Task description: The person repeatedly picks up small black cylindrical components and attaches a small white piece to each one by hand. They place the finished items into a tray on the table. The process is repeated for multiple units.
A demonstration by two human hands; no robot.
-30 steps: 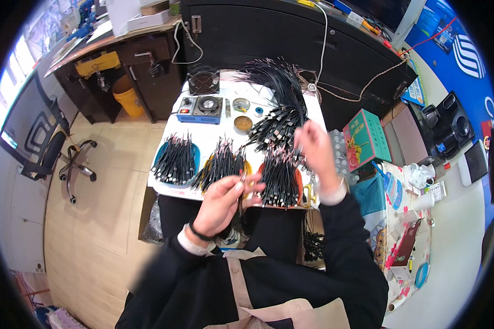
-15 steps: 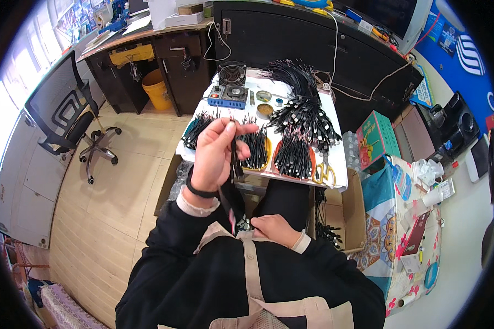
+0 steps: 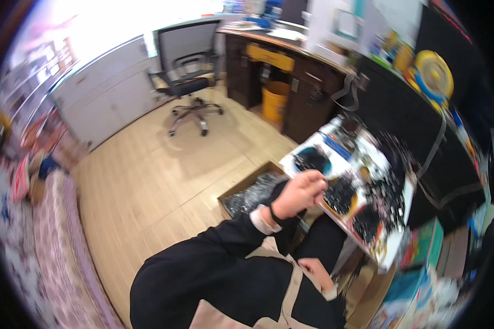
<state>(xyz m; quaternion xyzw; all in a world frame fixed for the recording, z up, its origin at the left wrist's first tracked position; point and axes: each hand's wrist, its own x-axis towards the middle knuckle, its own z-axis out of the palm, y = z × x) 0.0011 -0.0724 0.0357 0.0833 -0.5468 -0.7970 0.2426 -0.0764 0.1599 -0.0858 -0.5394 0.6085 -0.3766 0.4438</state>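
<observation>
My left hand (image 3: 301, 194) is raised in front of the table's near edge, its fingers pinched together. The thin black cable it held half a second ago is smeared now and hard to trace. Low at my lap rests my right hand (image 3: 316, 272), its fingers curled in; what they close on, if anything, is hidden. On the white table (image 3: 392, 247) lie bundles of black cables: one bundle (image 3: 313, 160) in a teal round tray, another bundle (image 3: 340, 196) in a yellow one, a third bundle (image 3: 366, 223) in an orange-red one, and a large loose pile (image 3: 387, 192) behind.
A blue burner-like device (image 3: 337, 147) stands at the table's far side. Below the table's left is a cardboard box (image 3: 230, 196) with clear plastic. An office chair (image 3: 189, 82), a yellow bin (image 3: 274, 101) and a dark desk (image 3: 310, 82) stand beyond. A patterned couch (image 3: 60, 241) lies left.
My view has swung to the left and blurred, so the table now sits farther right. My left hand stays raised and pinched; my right hand stays at my lap.
</observation>
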